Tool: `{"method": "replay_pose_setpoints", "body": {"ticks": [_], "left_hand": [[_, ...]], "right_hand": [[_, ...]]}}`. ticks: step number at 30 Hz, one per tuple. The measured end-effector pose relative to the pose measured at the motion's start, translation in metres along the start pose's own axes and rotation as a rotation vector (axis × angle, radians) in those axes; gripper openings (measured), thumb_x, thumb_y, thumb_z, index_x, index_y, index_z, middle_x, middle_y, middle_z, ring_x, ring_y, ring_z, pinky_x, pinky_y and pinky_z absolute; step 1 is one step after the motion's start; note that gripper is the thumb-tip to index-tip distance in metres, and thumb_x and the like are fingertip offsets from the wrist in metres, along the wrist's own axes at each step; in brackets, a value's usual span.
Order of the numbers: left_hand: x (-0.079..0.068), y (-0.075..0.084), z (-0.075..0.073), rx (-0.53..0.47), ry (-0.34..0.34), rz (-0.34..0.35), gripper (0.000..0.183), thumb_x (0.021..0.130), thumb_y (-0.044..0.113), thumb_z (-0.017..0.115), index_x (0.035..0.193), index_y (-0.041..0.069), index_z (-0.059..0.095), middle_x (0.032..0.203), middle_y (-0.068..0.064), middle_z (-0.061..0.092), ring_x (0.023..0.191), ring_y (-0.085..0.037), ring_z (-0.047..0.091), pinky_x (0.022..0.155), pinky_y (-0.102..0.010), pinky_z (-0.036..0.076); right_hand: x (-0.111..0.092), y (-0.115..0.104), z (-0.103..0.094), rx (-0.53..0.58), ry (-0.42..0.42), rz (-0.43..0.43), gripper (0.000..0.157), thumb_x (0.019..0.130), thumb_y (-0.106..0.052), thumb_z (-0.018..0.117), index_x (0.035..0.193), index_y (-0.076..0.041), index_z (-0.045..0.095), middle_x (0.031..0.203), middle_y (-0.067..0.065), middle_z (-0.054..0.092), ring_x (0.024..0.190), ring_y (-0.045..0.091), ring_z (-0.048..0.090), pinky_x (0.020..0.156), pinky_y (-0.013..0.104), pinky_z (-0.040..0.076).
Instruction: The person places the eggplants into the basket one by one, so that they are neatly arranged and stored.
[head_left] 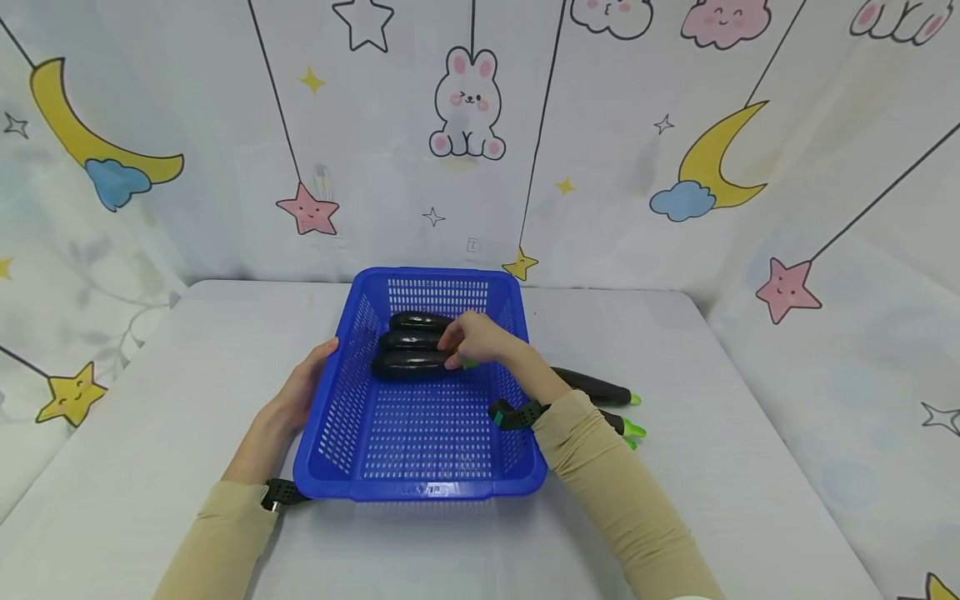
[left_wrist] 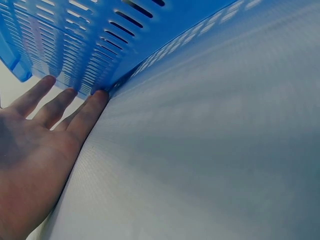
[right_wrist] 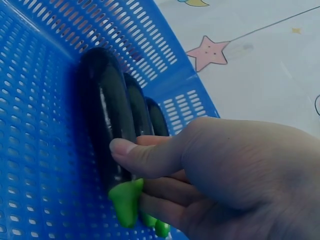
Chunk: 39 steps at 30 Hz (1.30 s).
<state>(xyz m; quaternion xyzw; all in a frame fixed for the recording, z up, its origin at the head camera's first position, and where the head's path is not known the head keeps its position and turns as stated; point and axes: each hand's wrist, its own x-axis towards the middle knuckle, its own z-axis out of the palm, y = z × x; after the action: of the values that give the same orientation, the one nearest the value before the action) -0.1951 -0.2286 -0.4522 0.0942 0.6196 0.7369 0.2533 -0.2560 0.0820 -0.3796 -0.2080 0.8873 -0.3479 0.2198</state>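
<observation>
Three dark, glossy eggplants with green stems lie side by side in a blue plastic basket [head_left: 420, 490], near its far end. My right hand [head_left: 480, 337] reaches over the basket's right side and pinches the nearest eggplant [head_left: 407, 364] close to its stem. In the right wrist view, the thumb lies on that eggplant [right_wrist: 107, 115] and the fingers go behind it, by the middle eggplant [right_wrist: 137, 105]. My left hand [head_left: 303, 385] touches the outside of the basket's left wall, its fingers nearly straight in the left wrist view.
On the white table [head_left: 150, 400], right of the basket, lie more eggplants [head_left: 596, 387], partly hidden by the right arm and the basket. Behind the table hangs a pale cloth [head_left: 390, 175] with cartoon moons, stars and a rabbit.
</observation>
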Motion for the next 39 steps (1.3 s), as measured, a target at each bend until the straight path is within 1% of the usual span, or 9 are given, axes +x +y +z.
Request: {"method": "replay_pose_setpoints", "body": {"ticks": [6,12,15,21,29,35,39], "left_hand": [[-0.0009,0.0016,0.0021,-0.006,0.004,0.004,0.083,0.101,0.058,0.026,0.159,0.006,-0.002,0.135,-0.016,0.04,0.11,-0.02,0.06,0.089,-0.038,0.057],[-0.0011,0.0008,0.0014,-0.018,0.006,-0.005,0.082,0.101,0.058,0.026,0.159,0.006,-0.002,0.134,-0.014,0.043,0.111,-0.02,0.061,0.089,-0.039,0.057],[-0.0008,-0.0002,0.0009,-0.026,0.01,-0.008,0.081,0.102,0.057,0.026,0.159,0.006,0.0,0.134,-0.015,0.042,0.11,-0.02,0.061,0.088,-0.04,0.057],[0.0002,-0.0006,-0.0003,-0.023,0.011,-0.014,0.082,0.101,0.058,0.026,0.16,0.007,-0.003,0.142,-0.019,0.034,0.113,-0.02,0.059,0.09,-0.041,0.056],[-0.0001,0.0016,0.0007,-0.031,-0.006,-0.005,0.084,0.101,0.057,0.027,0.159,0.006,-0.005,0.136,-0.015,0.039,0.112,-0.021,0.06,0.09,-0.039,0.056],[-0.0006,0.0031,0.0026,-0.041,0.006,-0.013,0.084,0.101,0.058,0.029,0.159,0.006,-0.002,0.135,-0.015,0.042,0.11,-0.02,0.061,0.089,-0.038,0.057],[-0.0007,0.0026,0.0023,-0.042,0.011,-0.016,0.084,0.101,0.058,0.028,0.159,0.006,-0.002,0.136,-0.015,0.04,0.111,-0.02,0.061,0.089,-0.039,0.057]], "right_hand": [[0.0002,-0.0001,-0.0006,-0.053,-0.012,-0.007,0.026,0.08,0.0,0.082,0.104,-0.003,0.074,0.099,0.007,0.074,0.092,0.018,0.068,0.084,0.03,0.057],[-0.0003,-0.0004,0.0,-0.05,-0.006,0.001,0.027,0.079,0.004,0.08,0.104,-0.003,0.074,0.102,0.008,0.074,0.095,0.019,0.068,0.084,0.031,0.057],[-0.0007,-0.0005,0.0,-0.036,0.001,0.007,0.027,0.08,0.006,0.079,0.105,-0.003,0.074,0.102,0.008,0.074,0.095,0.02,0.068,0.083,0.031,0.057],[-0.0007,-0.0003,-0.0006,-0.032,0.024,0.013,0.027,0.08,0.007,0.078,0.105,-0.003,0.074,0.101,0.008,0.074,0.095,0.02,0.068,0.082,0.031,0.057],[-0.0004,-0.0008,-0.0019,-0.058,0.037,0.009,0.029,0.078,0.005,0.08,0.105,-0.004,0.075,0.102,0.007,0.074,0.096,0.02,0.068,0.086,0.033,0.057],[-0.0011,-0.0016,-0.0024,-0.018,0.056,0.027,0.029,0.077,0.007,0.08,0.103,-0.004,0.075,0.099,0.007,0.075,0.094,0.019,0.069,0.084,0.032,0.057],[-0.0014,-0.0017,-0.0022,0.002,0.065,0.032,0.028,0.076,0.008,0.08,0.102,-0.004,0.075,0.097,0.006,0.075,0.092,0.018,0.069,0.085,0.032,0.057]]}}
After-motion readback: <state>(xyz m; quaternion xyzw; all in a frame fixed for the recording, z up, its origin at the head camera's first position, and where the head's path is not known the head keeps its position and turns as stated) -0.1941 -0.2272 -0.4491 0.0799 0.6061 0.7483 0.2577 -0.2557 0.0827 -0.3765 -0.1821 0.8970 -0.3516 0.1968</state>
